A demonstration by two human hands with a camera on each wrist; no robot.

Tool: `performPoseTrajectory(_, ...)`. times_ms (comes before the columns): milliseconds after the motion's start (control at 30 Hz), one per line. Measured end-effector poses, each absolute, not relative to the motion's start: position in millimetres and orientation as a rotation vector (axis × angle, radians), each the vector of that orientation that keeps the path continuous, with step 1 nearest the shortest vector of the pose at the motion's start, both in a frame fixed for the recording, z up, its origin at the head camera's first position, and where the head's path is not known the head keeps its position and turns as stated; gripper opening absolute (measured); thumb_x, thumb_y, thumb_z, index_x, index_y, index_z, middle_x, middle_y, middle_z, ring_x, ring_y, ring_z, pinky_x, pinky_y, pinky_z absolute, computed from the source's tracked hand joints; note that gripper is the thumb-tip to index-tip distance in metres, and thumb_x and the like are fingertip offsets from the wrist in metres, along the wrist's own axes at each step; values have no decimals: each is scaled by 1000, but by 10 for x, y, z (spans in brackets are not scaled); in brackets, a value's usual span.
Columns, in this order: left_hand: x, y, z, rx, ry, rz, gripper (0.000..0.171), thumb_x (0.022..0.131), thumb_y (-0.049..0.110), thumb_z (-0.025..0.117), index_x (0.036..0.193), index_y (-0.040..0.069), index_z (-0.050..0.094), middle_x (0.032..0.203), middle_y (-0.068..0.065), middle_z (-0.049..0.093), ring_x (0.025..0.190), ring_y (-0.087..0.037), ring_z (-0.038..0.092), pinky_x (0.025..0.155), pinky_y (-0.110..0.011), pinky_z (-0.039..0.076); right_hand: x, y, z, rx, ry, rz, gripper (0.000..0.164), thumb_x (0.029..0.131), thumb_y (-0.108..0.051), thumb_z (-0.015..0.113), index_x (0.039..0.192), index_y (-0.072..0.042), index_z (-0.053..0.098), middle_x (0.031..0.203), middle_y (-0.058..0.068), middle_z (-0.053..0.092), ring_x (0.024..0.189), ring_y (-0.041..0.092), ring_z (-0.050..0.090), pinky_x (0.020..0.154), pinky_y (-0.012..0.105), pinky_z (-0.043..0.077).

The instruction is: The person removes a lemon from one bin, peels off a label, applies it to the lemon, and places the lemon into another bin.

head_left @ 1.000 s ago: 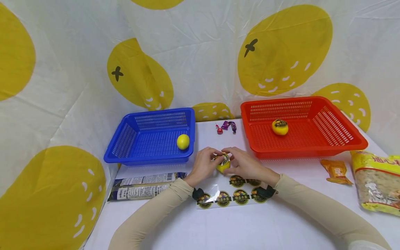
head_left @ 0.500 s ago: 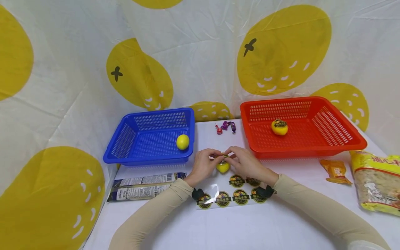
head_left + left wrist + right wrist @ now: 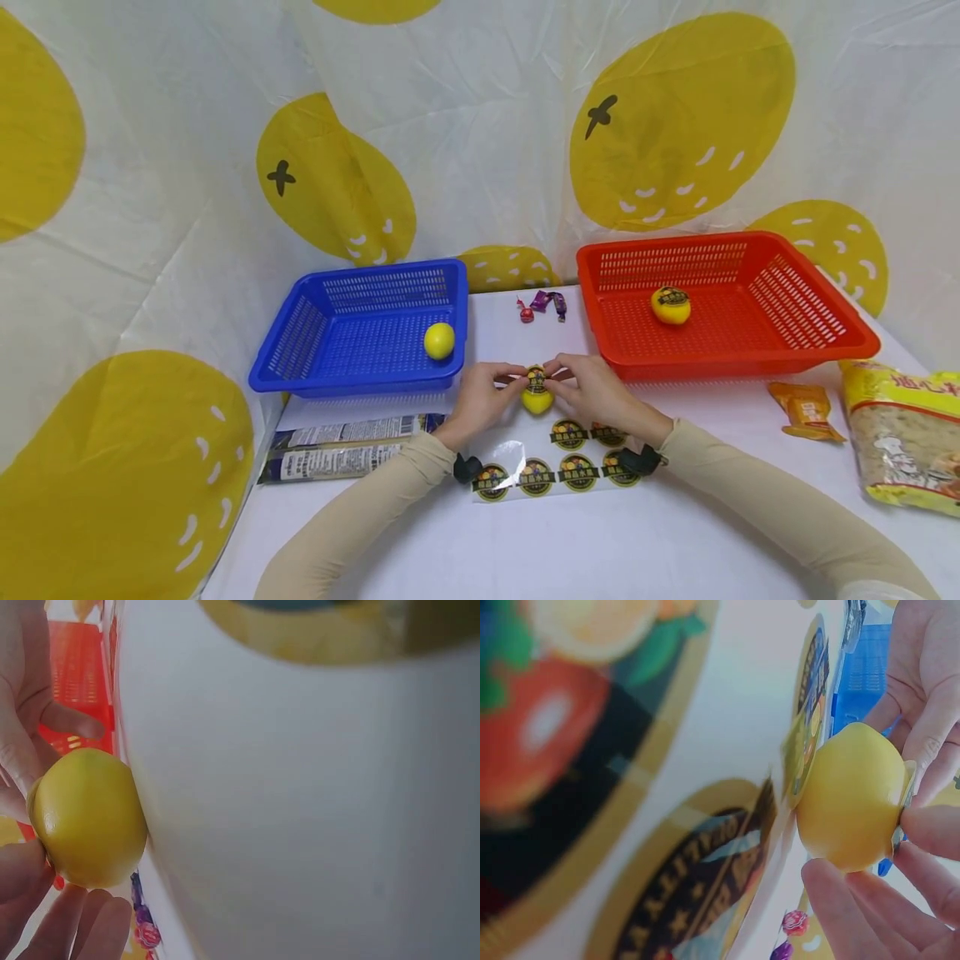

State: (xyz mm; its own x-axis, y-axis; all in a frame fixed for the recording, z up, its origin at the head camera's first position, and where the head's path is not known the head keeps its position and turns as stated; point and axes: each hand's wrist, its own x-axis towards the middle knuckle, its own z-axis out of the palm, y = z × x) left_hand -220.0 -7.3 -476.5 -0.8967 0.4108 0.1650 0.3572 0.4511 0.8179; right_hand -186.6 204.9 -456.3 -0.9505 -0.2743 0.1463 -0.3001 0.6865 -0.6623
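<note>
A yellow lemon (image 3: 537,403) sits on the white table between my two hands, a round black and gold sticker (image 3: 536,380) lying over its upper side. My left hand (image 3: 482,398) pinches the sticker's left edge with thumb and forefinger. On the other edge, the thumb and forefinger of my right hand (image 3: 596,393) do the same. In the left wrist view, the remaining left fingers are close beside the lemon (image 3: 90,817). The right wrist view shows the sticker (image 3: 905,799) edge-on, part of its rim standing off the lemon (image 3: 851,796).
A sticker sheet (image 3: 517,446) lies beneath my wrists. Behind left is a blue basket (image 3: 360,387) with a plain lemon (image 3: 439,341); behind right, a red basket (image 3: 705,367) holds a stickered lemon (image 3: 671,306). Wrapped candies (image 3: 551,302), two long packets (image 3: 341,450) and snack bags (image 3: 907,442) lie around.
The sticker has tipped from above the lemon onto its upper side, now facing up. My fingers have spread slightly apart to its two edges. The baskets have not moved.
</note>
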Motion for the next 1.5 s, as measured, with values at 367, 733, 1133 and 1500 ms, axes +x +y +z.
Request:
performPoseTrajectory(367, -2174, -86, -4748, 698, 2606, 1429, 28, 94, 25, 76, 118, 10, 77, 118, -8, 78, 103, -23, 75, 83, -26, 62, -1849, 2068, -4573, 533, -2859, 1152, 27, 92, -22, 77, 116, -10, 71, 118, 10, 77, 104, 30, 76, 93, 48, 61)
performPoseTrajectory(733, -2202, -109, -4740, 765, 2588, 1412, 29, 91, 24, 79, 120, 17, 77, 118, -4, 77, 108, -20, 73, 85, -23, 61, -1842, 2080, -4549, 640, -2818, 1091, 36, 92, -20, 77, 126, -12, 73, 124, 9, 75, 100, 28, 76, 89, 46, 62)
performPoseTrajectory(1133, -2197, -110, -4716, 845, 2636, 1278, 37, 87, 28, 83, 122, 21, 76, 121, 0, 76, 111, -18, 69, 86, -24, 60, -1849, 2103, -4578, 672, -2786, 1052, 40, 88, -21, 82, 125, -11, 74, 120, 9, 77, 95, 25, 78, 84, 43, 64)
performPoseTrajectory(1500, -2211, -103, -4614, 962, 2747, 1056, 37, 87, 33, 82, 122, 23, 76, 119, 0, 77, 111, -17, 70, 86, -26, 59, -1856, 2065, -4566, 663, -2770, 1028, 39, 85, -24, 85, 121, -12, 76, 116, 8, 78, 93, 24, 77, 82, 42, 64)
